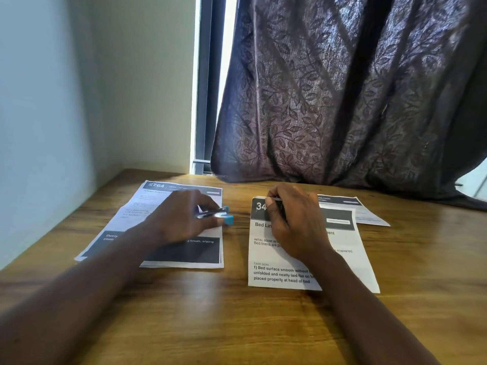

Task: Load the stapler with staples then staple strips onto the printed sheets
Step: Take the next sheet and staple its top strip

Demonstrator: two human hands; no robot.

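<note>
Your left hand [181, 219] covers most of the stapler [220, 215]. Only its blue tip and a bit of bright metal stick out past your curled fingers, so you cannot tell from here whether it is loaded. It sits over the right edge of the left sheet [158, 196], and your fingers are wrapped round it.

Your right hand [295, 222] is curled too. Its thumb and fingertips pinch a thin grey strip [275, 198] at the top left corner of the middle sheet [284, 275]. The strip is mostly hidden under your fingers and is too small to tell whether it is staples or paper. Your hand and forearm hide much of that sheet's print; you can read "34" and "Bed Lin" beside your knuckles.

A third sheet [369, 214] lies behind, its left part tucked under the middle one and its text too blurred to read. The print on the left sheet is also smeared, apart from "2764".

All three sheets lie flat on a brown wooden table [237, 325], which meets a pale wall [105, 88] on the left. At the back, a dark leaf-patterned curtain [342, 101] hangs down onto the table edge, beside a dark window frame [208, 88] with a bright slit of daylight.
</note>
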